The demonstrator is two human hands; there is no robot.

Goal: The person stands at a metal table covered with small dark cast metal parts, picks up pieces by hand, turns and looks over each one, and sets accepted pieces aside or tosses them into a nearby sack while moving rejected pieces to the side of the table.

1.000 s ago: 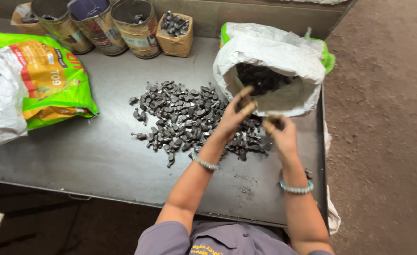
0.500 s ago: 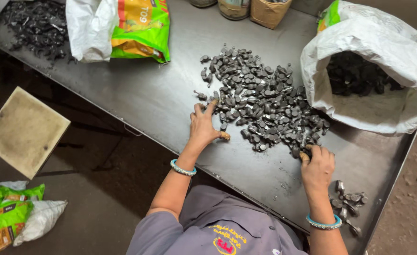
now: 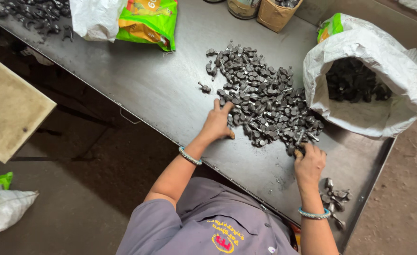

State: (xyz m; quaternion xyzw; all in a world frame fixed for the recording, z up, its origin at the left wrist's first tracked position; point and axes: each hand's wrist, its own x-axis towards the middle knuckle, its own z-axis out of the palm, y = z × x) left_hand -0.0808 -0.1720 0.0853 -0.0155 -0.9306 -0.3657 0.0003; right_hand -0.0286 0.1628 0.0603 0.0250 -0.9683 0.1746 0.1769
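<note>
A heap of small dark metal parts point(image 3: 260, 94) lies in the middle of a grey metal table point(image 3: 161, 89). My left hand point(image 3: 219, 121) rests at the heap's near left edge, fingers spread over the parts. My right hand point(image 3: 309, 163) is at the heap's near right edge, its fingers curled around a dark part. A few separate parts point(image 3: 335, 196) lie by my right wrist near the table's corner.
An open white sack point(image 3: 373, 80) holding more dark parts lies at the right. A green and white bag point(image 3: 128, 19) lies at the far left, with more parts point(image 3: 34, 16) beyond it. A brown container point(image 3: 275, 13) stands at the back. A square stool point(image 3: 10, 111) stands below left.
The view has swung so the table runs diagonally. Both hands came down from the sack's mouth to the near edge of the heap; between the last two frames they barely moved.
</note>
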